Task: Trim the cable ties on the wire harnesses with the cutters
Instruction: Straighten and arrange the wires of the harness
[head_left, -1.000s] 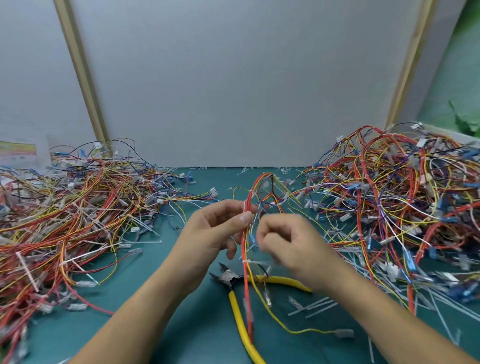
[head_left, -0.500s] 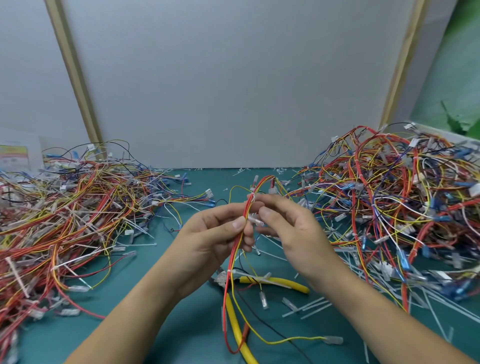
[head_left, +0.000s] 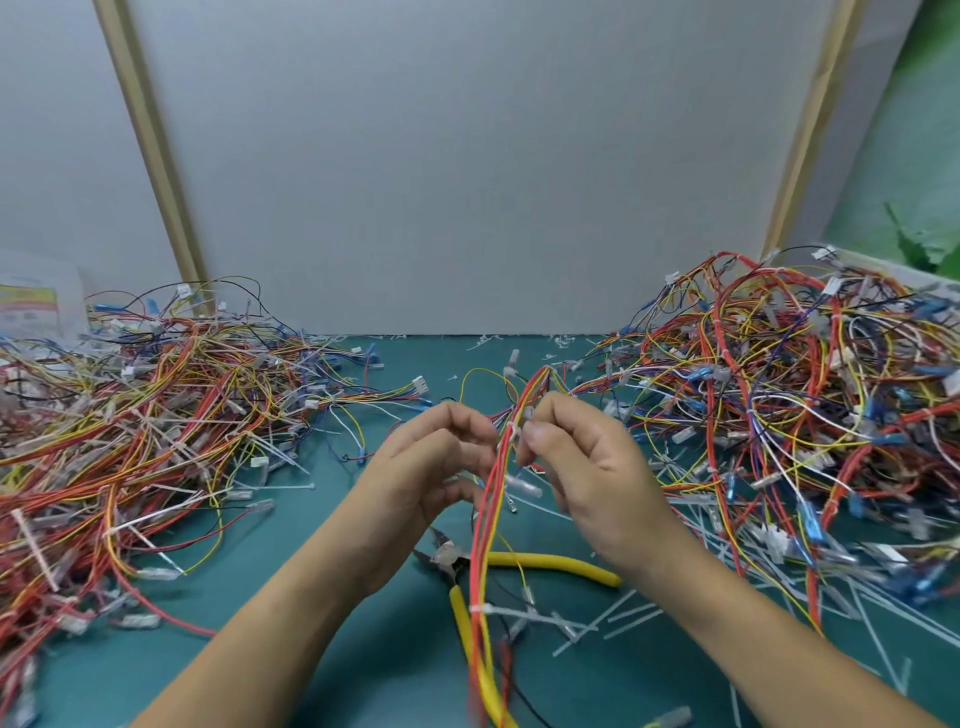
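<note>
Two heaps of harnesses, the left heap (head_left: 156, 415) and the right heap (head_left: 779, 415), flank the teal counter (head_left: 389, 649), and the scattered tie ends (head_left: 623, 618) suggest plenty trimmed with plenty left. One harness (head_left: 488, 509) is held up: the right hand (head_left: 592, 467) pinches it at a cable tie (head_left: 514, 431), while the left hand (head_left: 421, 467) curls its fingers alongside, grip unclear. Below, the cutters (head_left: 556, 564) lie unheld before a grey wall (head_left: 467, 182).
</note>
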